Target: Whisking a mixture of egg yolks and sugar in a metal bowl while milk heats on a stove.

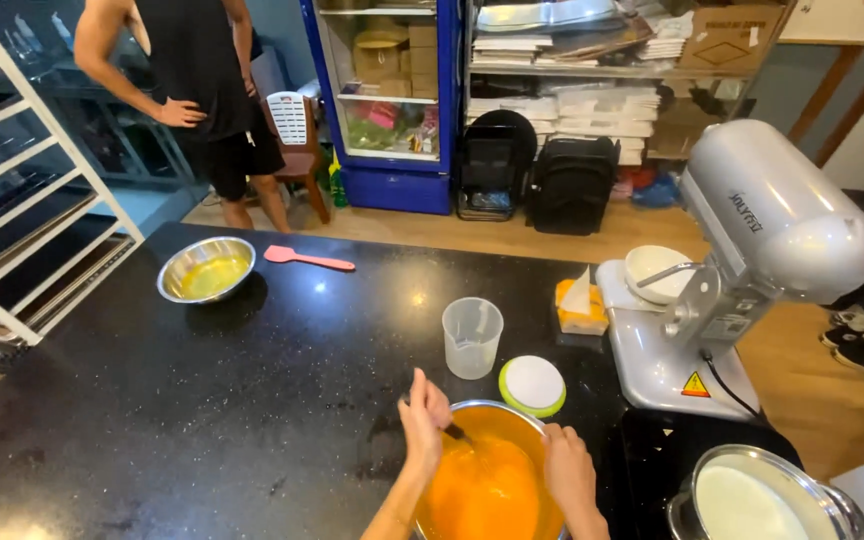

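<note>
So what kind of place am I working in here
Likely a small bakery or commercial kitchen workroom. A large stand mixer sits on the black counter, a glass-door fridge stands against the wall, and shelves hold stacked flat boxes. Your hands work a bowl of orange batter.

You are in a small bakery workroom or shop kitchen. You stand at a black stone counter point(202, 400) with a heavy stand mixer point(762, 240) at its right edge. Beyond the far edge there is a blue glass-door fridge point(392, 100) with stock, and shelves point(592, 90) with flat white boxes and trays. A white tray rack point(32, 200) stands at the left.
</note>
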